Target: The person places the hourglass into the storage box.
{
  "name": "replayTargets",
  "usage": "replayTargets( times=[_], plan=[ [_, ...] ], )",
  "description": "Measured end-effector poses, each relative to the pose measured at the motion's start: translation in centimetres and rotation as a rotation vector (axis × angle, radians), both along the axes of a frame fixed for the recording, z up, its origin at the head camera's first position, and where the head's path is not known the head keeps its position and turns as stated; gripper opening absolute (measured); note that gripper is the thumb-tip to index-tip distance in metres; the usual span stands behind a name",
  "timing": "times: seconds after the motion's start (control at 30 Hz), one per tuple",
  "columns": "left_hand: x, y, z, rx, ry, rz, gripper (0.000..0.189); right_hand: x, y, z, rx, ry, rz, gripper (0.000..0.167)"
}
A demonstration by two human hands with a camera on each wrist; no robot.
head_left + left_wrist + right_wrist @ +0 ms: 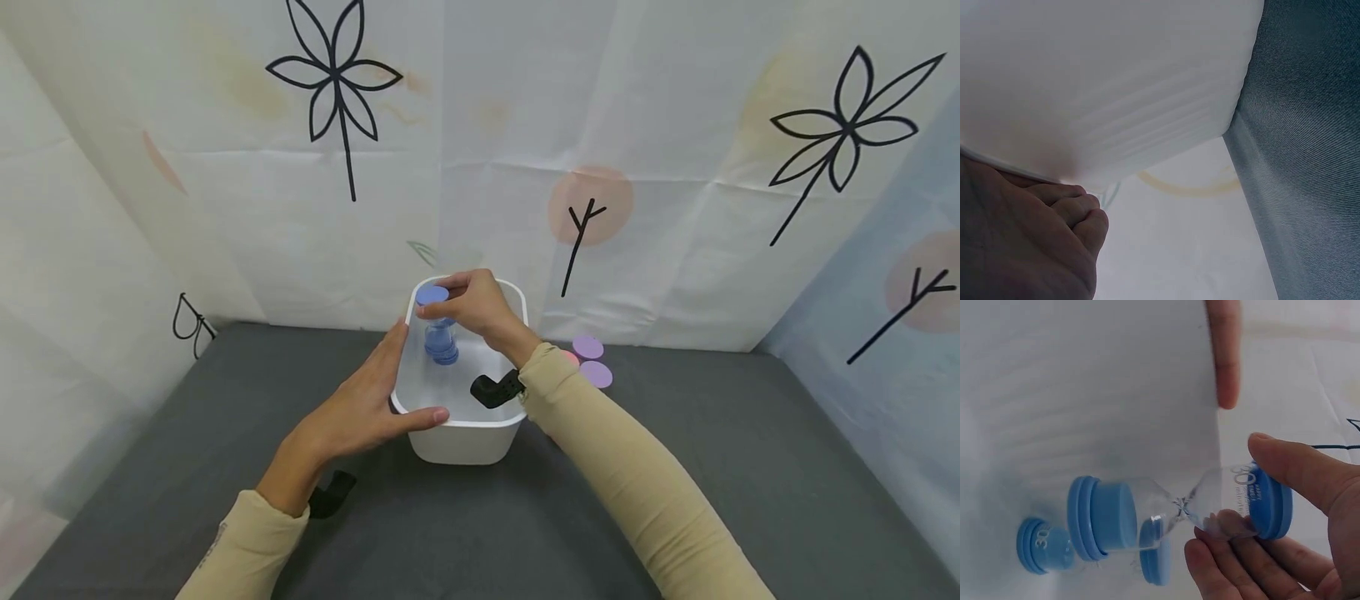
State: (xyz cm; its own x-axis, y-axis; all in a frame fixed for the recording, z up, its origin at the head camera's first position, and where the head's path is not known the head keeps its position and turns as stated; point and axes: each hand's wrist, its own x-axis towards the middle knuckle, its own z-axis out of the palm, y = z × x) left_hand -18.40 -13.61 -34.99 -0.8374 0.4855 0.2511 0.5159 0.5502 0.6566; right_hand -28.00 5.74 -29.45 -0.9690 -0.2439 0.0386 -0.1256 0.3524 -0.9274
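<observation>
In the head view, my right hand [483, 308] is above the white bin [459, 444], pinching a blue-capped sand timer [432, 295] by its upper end. The right wrist view shows the thumb and fingers [1272, 581] around its blue cap, with blue sand at the other end. A second blue sand timer [441, 343] stands lower in the bin, partly covered by the held one. My left hand [356, 414] rests at the bin's near left corner, thumb along the front rim. Its fingers [1075, 212] lie against the outer left wall in the left wrist view.
Beside the bin on the right stand two purple round tops [588, 347] and a pink round top [570, 358], partly hidden by the right sleeve. A dark grey cloth [712, 467] covers the table. A patterned white backdrop [480, 100] hangs behind.
</observation>
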Motion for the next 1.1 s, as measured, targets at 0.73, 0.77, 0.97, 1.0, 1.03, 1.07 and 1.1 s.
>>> replayTargets(
  times=[0.73,0.77,0.97,1.0,1.03,1.07,1.1],
  plan=[
    [0.1,0.0,-0.1,-0.020,0.000,0.012,0.121,-0.2,0.0,-1.4,0.156,0.061,0.021,0.042],
    [0.1,0.1,-0.1,-0.018,0.001,0.009,0.121,-0.1,0.0,-1.4,0.158,0.061,0.023,0.042],
    [0.1,0.1,0.0,-0.022,-0.005,0.009,0.120,0.2,0.3,-1.3,0.190,0.034,0.082,0.041],
    [0.1,0.0,0.0,-0.027,-0.010,0.013,0.120,0.2,0.3,-1.3,0.205,0.027,0.094,0.042],
    [0.1,0.0,0.0,-0.033,-0.015,0.019,0.120,0.2,0.3,-1.3,0.222,0.020,0.108,0.044],
    [0.2,0.0,0.1,-0.036,-0.020,0.021,0.120,0.2,0.4,-1.4,0.244,0.015,0.119,0.046],
    [0.2,0.0,0.1,-0.037,-0.023,0.022,0.120,0.2,0.4,-1.4,0.265,0.010,0.133,0.048]
  ],
)
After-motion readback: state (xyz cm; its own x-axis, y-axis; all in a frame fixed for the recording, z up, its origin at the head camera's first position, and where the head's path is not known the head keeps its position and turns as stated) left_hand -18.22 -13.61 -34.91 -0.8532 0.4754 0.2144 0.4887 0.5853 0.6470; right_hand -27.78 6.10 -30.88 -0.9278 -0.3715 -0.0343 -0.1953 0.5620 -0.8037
